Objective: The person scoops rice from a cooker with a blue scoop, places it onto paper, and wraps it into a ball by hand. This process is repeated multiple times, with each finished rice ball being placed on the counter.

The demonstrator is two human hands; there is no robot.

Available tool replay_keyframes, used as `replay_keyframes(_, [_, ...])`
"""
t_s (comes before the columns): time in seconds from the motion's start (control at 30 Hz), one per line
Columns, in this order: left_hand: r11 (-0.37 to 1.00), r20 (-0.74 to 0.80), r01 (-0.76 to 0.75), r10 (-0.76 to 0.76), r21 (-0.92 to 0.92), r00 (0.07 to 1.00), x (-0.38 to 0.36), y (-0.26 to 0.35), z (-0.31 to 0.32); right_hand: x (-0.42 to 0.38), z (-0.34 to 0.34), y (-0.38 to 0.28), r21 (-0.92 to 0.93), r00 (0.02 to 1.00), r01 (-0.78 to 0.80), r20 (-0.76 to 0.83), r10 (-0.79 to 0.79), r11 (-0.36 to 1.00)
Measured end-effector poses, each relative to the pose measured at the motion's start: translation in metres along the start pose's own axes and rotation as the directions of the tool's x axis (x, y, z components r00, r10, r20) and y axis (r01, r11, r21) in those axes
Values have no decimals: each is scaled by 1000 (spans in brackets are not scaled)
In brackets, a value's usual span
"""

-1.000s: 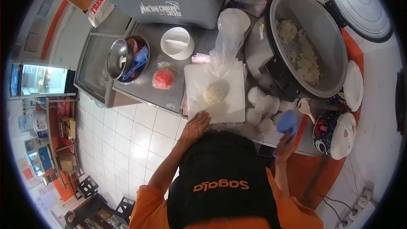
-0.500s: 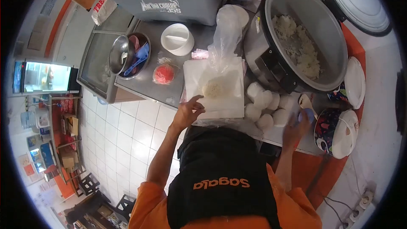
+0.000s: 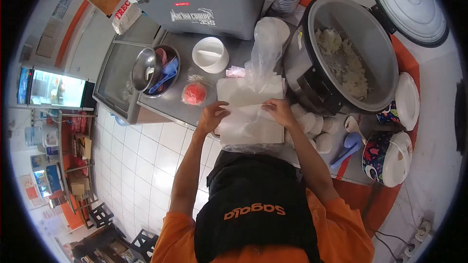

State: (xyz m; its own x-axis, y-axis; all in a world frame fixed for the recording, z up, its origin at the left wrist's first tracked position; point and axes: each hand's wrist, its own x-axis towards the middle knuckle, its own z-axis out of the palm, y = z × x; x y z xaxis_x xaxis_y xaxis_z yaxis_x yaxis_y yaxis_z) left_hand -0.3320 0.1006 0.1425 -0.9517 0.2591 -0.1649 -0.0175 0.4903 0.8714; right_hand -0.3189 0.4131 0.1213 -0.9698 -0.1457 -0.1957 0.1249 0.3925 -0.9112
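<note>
A sheet of white wrapping paper (image 3: pixel 251 129) lies folded on a stack of paper sheets (image 3: pixel 239 87) in front of me. My left hand (image 3: pixel 212 118) pinches the sheet at its left edge, and my right hand (image 3: pixel 279 112) pinches it at the right. The rice mound is hidden, apparently under the fold. Beside my right forearm sit several white wrapped bundles (image 3: pixel 323 142). A blue rice scoop (image 3: pixel 347 150) rests at the counter's front right, with a cream-coloured spoon (image 3: pixel 352 125) behind it.
A large open cooker (image 3: pixel 308 70) with rice (image 3: pixel 348 63) stands back right. Behind are a grey cooler (image 3: pixel 195 17) and a white tub (image 3: pixel 210 61). Steel bowls (image 3: pixel 145 75) and a bag with something red (image 3: pixel 194 93) lie left. Lidded patterned containers (image 3: pixel 378 158) stand far right.
My right hand has left the blue scoop, which now lies on the counter, and taken hold of the paper's right side. The paper is now folded and the rice is out of sight.
</note>
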Motion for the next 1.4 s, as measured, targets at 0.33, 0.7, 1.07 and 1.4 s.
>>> replay_keyframes(0.33, [910,106,244,-221,-336,969,1,-17,1,-8,-8,7,114,993,-60,108,48,992])
replay_keyframes(0.7, [970,-39,194,-201,-145,979,15,-10,8,9,-2,-2,-116,996,-69,-65,61,991])
replay_keyframes(1.07, [665,185,-540,529,516,828,-25,42,65,11,0,5,-123,993,-107,-54,101,987])
replay_keyframes(1.4, [630,89,-360,420,688,903,-29,57,67,19,0,23,-79,998,-62,-30,60,995])
